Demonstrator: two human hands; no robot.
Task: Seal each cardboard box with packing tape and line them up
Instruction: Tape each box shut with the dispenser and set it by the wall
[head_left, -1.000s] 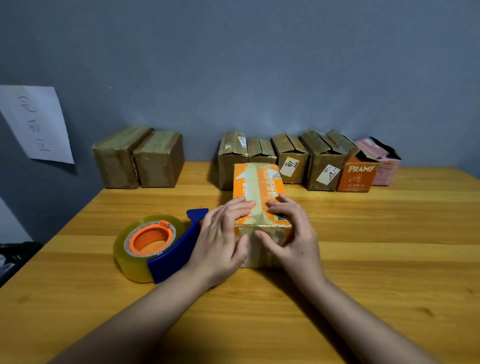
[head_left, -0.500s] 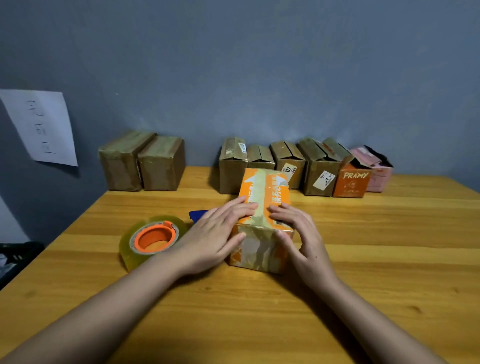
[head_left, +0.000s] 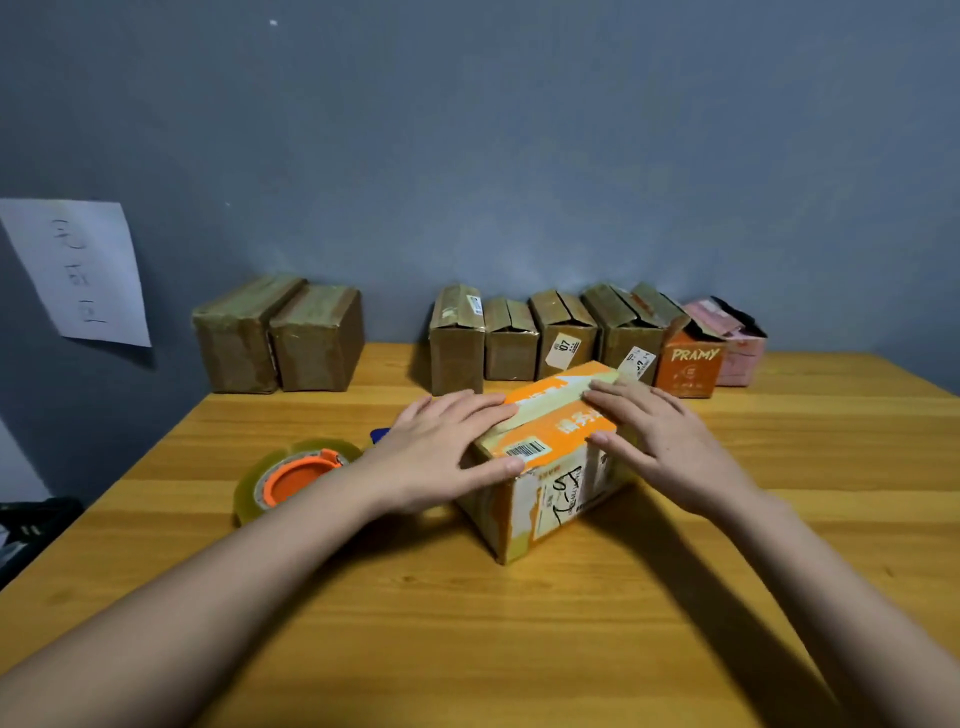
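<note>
While the orange box (head_left: 550, 457) sits skewed on the wooden worktop (head_left: 519, 623), just right of the tape dispenser (head_left: 291, 480), the left hand (head_left: 441, 452) and right hand (head_left: 660, 447) press on its taped top with fingers (head_left: 483, 410) straight and relaxed, gripping nothing, before rows of boxes along the wall.

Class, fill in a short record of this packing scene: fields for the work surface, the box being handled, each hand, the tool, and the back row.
surface: wooden table
box in hand: orange box, turned at an angle, tape strip along its top
left hand: flat on the box, fingers straight
right hand: flat on the box, fingers straight
tool: tape dispenser, left of the box, untouched
back row: brown boxes by the wall
</note>
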